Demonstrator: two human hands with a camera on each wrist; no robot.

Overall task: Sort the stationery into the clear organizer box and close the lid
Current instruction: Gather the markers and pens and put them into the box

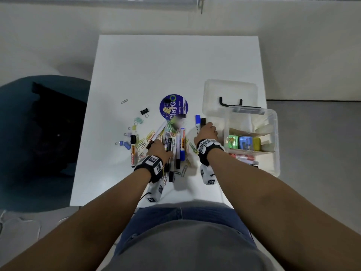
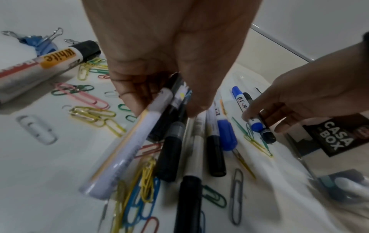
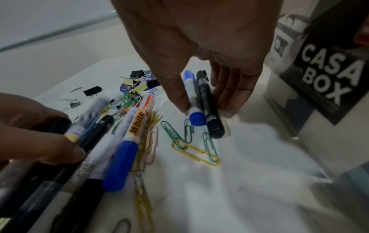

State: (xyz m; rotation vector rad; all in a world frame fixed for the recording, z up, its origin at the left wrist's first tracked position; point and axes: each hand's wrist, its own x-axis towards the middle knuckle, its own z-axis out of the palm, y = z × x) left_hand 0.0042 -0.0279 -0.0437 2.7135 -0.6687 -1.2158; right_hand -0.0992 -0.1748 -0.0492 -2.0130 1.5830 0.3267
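Nearest the table's [image 1: 109, 188] front edge, the left hand [image 1: 158, 150] curls its fingers round a bundle of pens and markers [image 2: 139, 141] lifted from the pile [image 1: 172, 145], amid loose coloured paper clips [image 2: 89, 113]. A marker [image 1: 133, 151] to its left reads "White". Just right, the right hand [image 1: 208, 131] pinches a blue-capped marker [image 3: 192, 97] and a black marker [image 3: 208, 107], thumb on one side, fingers on the other. Beside it the clear organizer box [image 1: 273, 133] sits at the table's right edge, lid [image 1: 230, 94] open, erasers and markers inside, label [image 3: 331, 74] reading "CASA BOX". Farther off lie binder clips [image 1: 144, 112] and a round "playGO" disc [image 1: 173, 107]; beyond, bare tabletop runs to the far edge.
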